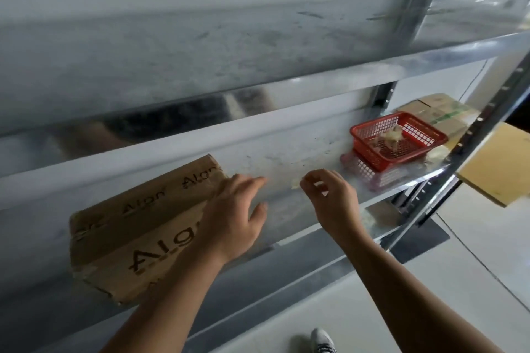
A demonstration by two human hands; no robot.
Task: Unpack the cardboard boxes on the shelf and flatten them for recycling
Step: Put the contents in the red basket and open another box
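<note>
A brown cardboard box (137,226) with dark printed lettering lies on the metal shelf (301,209) at the left, one corner jutting over the front edge. My left hand (235,215) rests on the box's right end with fingers stretched out and thumb spread. To its right my right hand (329,198) hovers above the shelf with curled fingers. It pinches a pale, see-through strip of tape (295,184) between thumb and forefinger. The strip is blurred, and where it ends toward the box is hard to make out. A second taped cardboard box (441,112) sits at the shelf's far right.
A red plastic basket (398,139) holding crumpled scraps stands on another basket (370,172) in front of the far box. A shelf upright (470,135) slants down at the right, with a yellow board (499,163) beyond it. An upper shelf (258,51) hangs overhead. My shoe (322,341) is on the floor.
</note>
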